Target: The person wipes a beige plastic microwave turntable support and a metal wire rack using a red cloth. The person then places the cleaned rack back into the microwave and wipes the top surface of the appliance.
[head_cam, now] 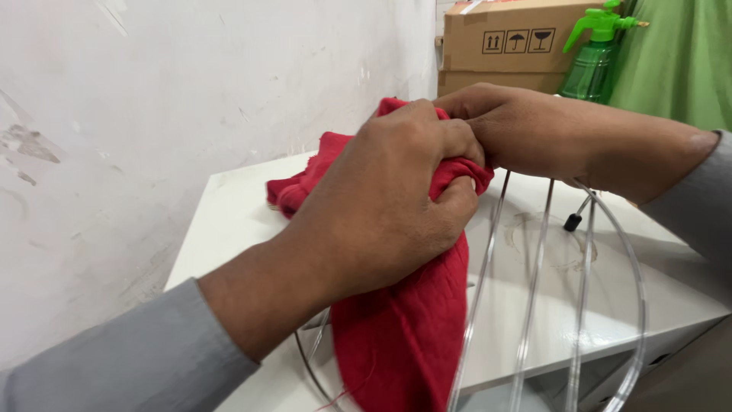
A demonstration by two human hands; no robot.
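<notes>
Red cloth (396, 336), soft and limp, hangs at six o'clock over clear tubing (534, 290); left hand (389, 206) clenches its bunched top, right hand (518, 130) apparently pinching the same fold.

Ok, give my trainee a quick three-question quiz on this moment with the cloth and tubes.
1. True or false: both hands grip the red knitted cloth.
2. Which hand lies nearer the camera: left hand or right hand?
3. What hangs beneath the hands? A) clear plastic tubes B) a steel chain

Key: 1 true; 2 left; 3 A. Behind stand a green spray bottle and brown cardboard boxes.
</notes>
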